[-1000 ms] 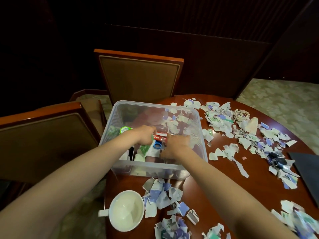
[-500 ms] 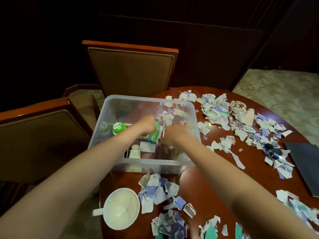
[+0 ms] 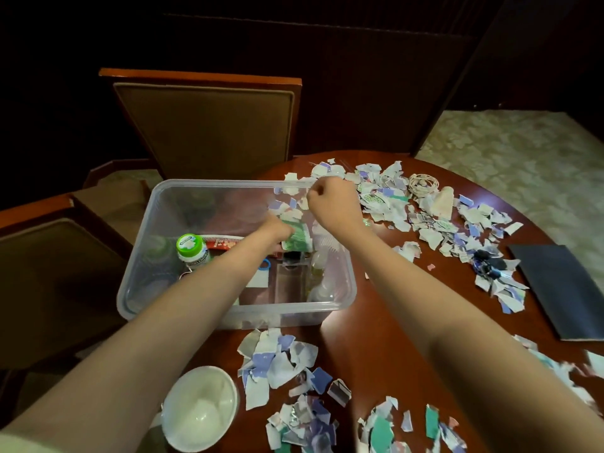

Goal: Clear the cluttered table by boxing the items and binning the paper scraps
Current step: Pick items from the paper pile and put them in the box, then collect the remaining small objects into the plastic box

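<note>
A clear plastic box (image 3: pixel 235 185) stands at the table's left edge. Inside lie a green-capped bottle (image 3: pixel 189 248), a red comb (image 3: pixel 222 240) and small clear bottles (image 3: pixel 318 268). My left hand (image 3: pixel 277 228) reaches into the box and grips a green-and-white packet (image 3: pixel 299 239). Over the box's far right corner my right hand (image 3: pixel 330 197) is curled into a fist, and I see nothing in it. Torn paper scraps (image 3: pixel 425 220) cover the far side of the table, with more paper scraps (image 3: pixel 277 361) in front of the box.
A white cup (image 3: pixel 201 407) sits at the near left table edge. A dark notebook (image 3: pixel 562 289) lies at the right. A coil of rubber bands (image 3: pixel 423 184) rests among the far scraps. Two padded chairs (image 3: pixel 202 125) (image 3: pixel 49 273) stand behind and left of the box.
My right hand has lifted out of the box middle to its far right corner. My left hand has moved right and back with the green packet.
</note>
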A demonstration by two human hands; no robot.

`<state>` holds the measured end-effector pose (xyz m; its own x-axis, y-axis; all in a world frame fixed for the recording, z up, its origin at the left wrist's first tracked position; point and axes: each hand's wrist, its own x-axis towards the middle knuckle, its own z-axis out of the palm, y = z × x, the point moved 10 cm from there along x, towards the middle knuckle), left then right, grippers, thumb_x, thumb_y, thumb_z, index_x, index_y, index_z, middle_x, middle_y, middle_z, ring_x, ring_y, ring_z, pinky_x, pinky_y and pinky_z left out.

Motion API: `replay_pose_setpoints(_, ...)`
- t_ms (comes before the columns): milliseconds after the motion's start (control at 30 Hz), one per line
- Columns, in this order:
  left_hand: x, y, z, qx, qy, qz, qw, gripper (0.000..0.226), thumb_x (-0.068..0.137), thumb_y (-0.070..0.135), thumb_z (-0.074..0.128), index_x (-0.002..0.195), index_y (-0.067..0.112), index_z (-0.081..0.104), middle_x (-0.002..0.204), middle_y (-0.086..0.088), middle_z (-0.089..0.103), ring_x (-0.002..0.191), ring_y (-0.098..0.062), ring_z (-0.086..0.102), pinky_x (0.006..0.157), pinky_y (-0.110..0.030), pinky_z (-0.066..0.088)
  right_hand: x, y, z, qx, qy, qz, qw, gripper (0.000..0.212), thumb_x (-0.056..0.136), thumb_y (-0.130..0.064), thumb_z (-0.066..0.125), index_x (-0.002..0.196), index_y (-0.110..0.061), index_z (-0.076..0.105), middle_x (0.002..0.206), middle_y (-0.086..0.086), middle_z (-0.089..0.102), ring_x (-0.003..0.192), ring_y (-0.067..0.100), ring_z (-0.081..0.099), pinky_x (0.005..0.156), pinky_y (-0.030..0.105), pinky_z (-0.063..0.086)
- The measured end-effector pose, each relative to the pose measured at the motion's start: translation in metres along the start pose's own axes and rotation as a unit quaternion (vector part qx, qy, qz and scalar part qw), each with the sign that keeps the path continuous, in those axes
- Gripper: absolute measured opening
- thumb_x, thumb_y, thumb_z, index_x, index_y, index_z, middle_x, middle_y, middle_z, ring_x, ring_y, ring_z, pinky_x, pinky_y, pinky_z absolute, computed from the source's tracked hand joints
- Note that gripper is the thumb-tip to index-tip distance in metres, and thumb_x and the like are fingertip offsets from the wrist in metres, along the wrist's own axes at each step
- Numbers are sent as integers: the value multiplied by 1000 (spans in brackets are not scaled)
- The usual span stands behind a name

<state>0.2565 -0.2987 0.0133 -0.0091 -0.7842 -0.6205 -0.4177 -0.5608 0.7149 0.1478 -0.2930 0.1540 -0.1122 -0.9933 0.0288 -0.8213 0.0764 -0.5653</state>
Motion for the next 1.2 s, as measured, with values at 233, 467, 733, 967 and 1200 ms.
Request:
replay_pose_setpoints(233, 0, 1, 18, 60, -38, -25, 997, 31, 99, 2, 36, 129, 0, 42, 131, -15, 46, 121, -27, 48, 99, -35, 42, 0, 36, -25, 24, 55, 26, 998, 25, 87, -10, 46, 85, 3, 68, 69, 12, 59, 59, 22, 47, 55, 25, 37)
replay_pose_setpoints(467, -29, 40, 9, 329, -45, 53, 942, 41, 100, 15, 37, 138, -2, 35, 142, -16, 42, 118, -27, 51, 92, -31, 45, -9, 82, -22, -10, 16, 102, 995, 23, 84, -6, 44, 80, 5, 64, 73, 19, 59, 62, 26, 48, 57, 25, 37)
replay_pose_setpoints(733, -50, 81, -14, 213, 56, 179, 959, 21, 96, 16, 48, 102, 4, 65, 90, -6, 62, 61, -13, 53, 57, -24, 46, -31, 118, -31, -77, -46, 145, 985, 19, 81, -4, 46, 62, -5, 47, 63, 9, 45, 67, 28, 45, 47, 21, 27)
replay_pose_setpoints(967, -112, 147, 12, 206, 112, 358, 904, 18, 95, 16, 47, 101, 12, 63, 90, -2, 64, 85, -18, 61, 80, -32, 53, -51, 139, -44, -84, -56, 154, 983, 11, 78, -3, 48, 67, -5, 49, 67, 10, 50, 70, 28, 49, 49, 22, 29)
replay_pose_setpoints(1200, -139, 173, 98, 302, 71, 407, 859, 21, 92, 14, 45, 99, 12, 65, 91, -1, 60, 75, -19, 56, 66, -27, 45, -71, 178, -71, -83, -50, 183, 978, 13, 85, -9, 48, 76, -4, 56, 69, 8, 51, 71, 28, 51, 54, 25, 38)
